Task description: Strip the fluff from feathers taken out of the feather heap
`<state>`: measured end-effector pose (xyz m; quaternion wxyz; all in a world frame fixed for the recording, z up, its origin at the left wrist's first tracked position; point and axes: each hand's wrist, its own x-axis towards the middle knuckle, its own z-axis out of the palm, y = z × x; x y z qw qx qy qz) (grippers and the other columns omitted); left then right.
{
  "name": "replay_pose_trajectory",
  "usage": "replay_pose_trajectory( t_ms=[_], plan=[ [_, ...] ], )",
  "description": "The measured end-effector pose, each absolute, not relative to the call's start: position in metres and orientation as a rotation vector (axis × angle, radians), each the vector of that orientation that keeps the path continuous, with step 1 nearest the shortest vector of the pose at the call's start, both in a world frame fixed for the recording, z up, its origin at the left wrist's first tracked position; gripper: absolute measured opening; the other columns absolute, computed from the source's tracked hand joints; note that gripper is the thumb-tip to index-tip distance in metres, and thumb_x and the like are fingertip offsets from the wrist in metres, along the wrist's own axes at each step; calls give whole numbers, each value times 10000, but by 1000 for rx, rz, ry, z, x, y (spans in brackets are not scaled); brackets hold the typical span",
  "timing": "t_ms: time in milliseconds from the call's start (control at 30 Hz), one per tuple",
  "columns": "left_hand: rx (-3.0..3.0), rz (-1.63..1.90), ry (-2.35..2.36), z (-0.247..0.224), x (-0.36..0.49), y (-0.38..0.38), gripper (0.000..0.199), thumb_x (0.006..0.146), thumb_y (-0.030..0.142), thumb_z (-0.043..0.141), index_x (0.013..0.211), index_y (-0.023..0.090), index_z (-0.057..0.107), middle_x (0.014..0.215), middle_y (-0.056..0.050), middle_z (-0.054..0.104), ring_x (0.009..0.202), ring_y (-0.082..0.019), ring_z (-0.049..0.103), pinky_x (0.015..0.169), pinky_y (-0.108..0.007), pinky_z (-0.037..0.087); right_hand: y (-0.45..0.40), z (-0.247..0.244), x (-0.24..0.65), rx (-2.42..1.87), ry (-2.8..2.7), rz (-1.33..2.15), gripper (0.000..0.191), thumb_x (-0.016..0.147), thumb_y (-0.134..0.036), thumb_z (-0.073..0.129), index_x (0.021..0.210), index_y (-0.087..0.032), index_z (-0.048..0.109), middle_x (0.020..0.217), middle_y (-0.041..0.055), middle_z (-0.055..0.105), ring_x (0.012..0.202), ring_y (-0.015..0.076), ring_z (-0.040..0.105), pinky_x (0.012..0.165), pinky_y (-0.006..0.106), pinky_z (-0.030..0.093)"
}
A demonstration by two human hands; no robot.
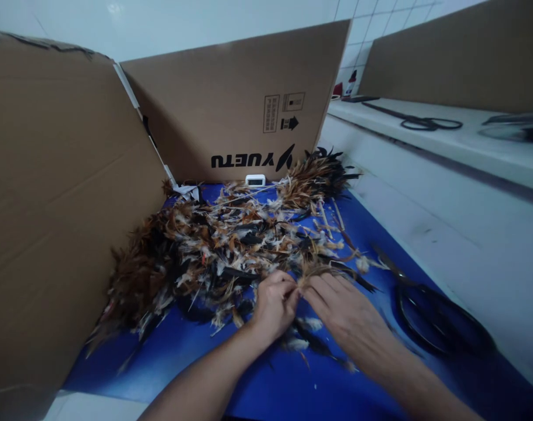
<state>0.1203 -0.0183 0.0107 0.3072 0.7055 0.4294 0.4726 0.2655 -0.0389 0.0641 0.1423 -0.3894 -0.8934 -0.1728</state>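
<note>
Head cam's got a big YUETU cardboard panel (196, 111) standing behind the blue counter (266, 383), and a messy feather pile (231, 240) sprawls across the middle. Black-handled scissors (433, 310) lie off to the right. My left hand (275, 307) and right hand (340, 307) meet at the pile's near edge, fingers pinched together on a small brown feather tuft (315, 270). Little white digital display (255, 180) sits by the panel.
</note>
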Motion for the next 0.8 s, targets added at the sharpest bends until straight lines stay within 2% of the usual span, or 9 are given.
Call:
replay_pose_trajectory(
  t_ms=[100, 167, 333, 433, 600, 700, 800],
  plan=[
    [1998, 1257, 1069, 7, 119, -18, 215, 799, 137, 494, 686, 149, 676, 745, -74, 595, 685, -147, 544, 609, -227, 408, -28, 81, 260, -1009, -2684, -511, 199, 809, -57, 434, 724, -162, 582, 714, 67, 546, 688, 208, 465, 638, 346, 332],
    [2045, 1291, 1037, 6, 118, -17, 238, 811, 166, 498, 638, 143, 659, 701, -61, 578, 643, -132, 530, 581, -218, 404, -14, 88, 260, -965, -2747, -369, 156, 808, -84, 474, 736, -160, 591, 742, 62, 561, 707, 200, 468, 643, 332, 325],
    [1966, 1260, 943, 12, 115, -14, 170, 803, 222, 569, 738, 148, 707, 737, -62, 630, 682, -137, 575, 617, -232, 441, 28, 103, 269, -1050, -2820, 476, 155, 827, -152, 500, 704, -157, 594, 743, 28, 602, 730, 151, 527, 652, 261, 352],
    [1820, 1228, 893, 14, 114, -13, 148, 760, 243, 633, 677, 153, 716, 698, -57, 637, 686, -149, 593, 633, -247, 457, 49, 104, 275, -1101, -2734, 1064, 133, 801, -241, 549, 738, -148, 620, 709, 8, 618, 659, 125, 542, 608, 230, 369],
    [1424, 1107, 701, 14, 114, -10, 174, 684, 317, 704, 666, 145, 722, 740, -53, 618, 514, -105, 562, 522, -251, 483, 56, 86, 286, -1078, -2386, 1629, 236, 724, -381, 621, 729, -146, 635, 682, 6, 610, 631, 127, 529, 592, 236, 393],
    [1233, 1119, 652, 18, 114, -9, 193, 663, 332, 722, 651, 140, 720, 722, -45, 600, 473, -91, 544, 502, -255, 490, 45, 69, 292, -1113, -2026, 1715, 286, 683, -447, 641, 705, -162, 626, 666, 14, 608, 623, 148, 533, 583, 264, 411],
    [1144, 1200, 696, 21, 114, -10, 208, 655, 323, 728, 568, 136, 697, 678, -43, 593, 525, -105, 551, 533, -252, 490, 28, 51, 293, -1138, -1897, 1489, 286, 693, -457, 639, 719, -174, 621, 654, 0, 600, 629, 152, 532, 601, 279, 428]
  ],
)
